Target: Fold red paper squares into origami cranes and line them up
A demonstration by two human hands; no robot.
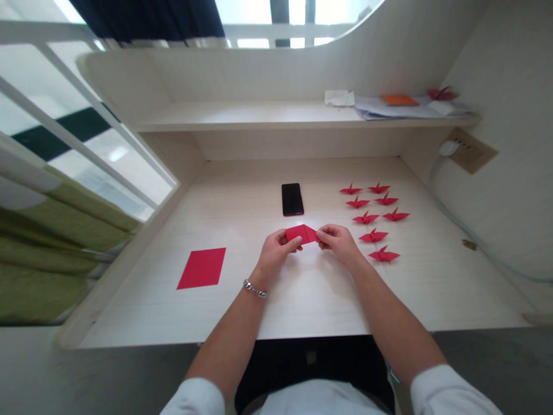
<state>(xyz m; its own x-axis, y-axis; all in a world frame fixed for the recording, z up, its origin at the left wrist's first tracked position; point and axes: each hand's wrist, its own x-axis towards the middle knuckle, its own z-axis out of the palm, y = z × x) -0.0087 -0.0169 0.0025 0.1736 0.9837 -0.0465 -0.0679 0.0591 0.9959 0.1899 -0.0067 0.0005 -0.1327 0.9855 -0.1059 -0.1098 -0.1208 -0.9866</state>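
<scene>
- White shirt (pixel 322 397) at 6 o'clock, nearest of all, with short sleeves around both upper arms.
- Silver bracelet (pixel 254 288) on the left wrist, between 7 and 8 o'clock from the paper in the hands.
- Left hand (pixel 276 252) at about 8 o'clock of that paper, gripping it with the thumb laid on the upper face and fingers behind.
- Right hand (pixel 340 243) at about 3 o'clock, its thumb and fingers pinching the pointed end.
- Folded red paper (pixel 301 233) between the two hands, near the middle of the pale desk (pixel 298 314), with crease lines across it; whether it touches the desktop is hard to tell.
- Black phone (pixel 292 199) just beyond it towards 12 o'clock, lying flat.
- Red square sheet (pixel 201 268) well apart, between 8 and 9 o'clock, flat and unfolded.
- Eight red paper cranes (pixel 366 219) from about 2 o'clock round to just past 3, five in one slanting row and three in another beside it.
- Shelf (pixel 242 112) at 12 o'clock, bearing papers (pixel 367 109) and an orange piece (pixel 400 100) towards 1 o'clock.
- Wall socket (pixel 475 151) between 2 and 3 o'clock, a white plug (pixel 448 148) in it.
</scene>
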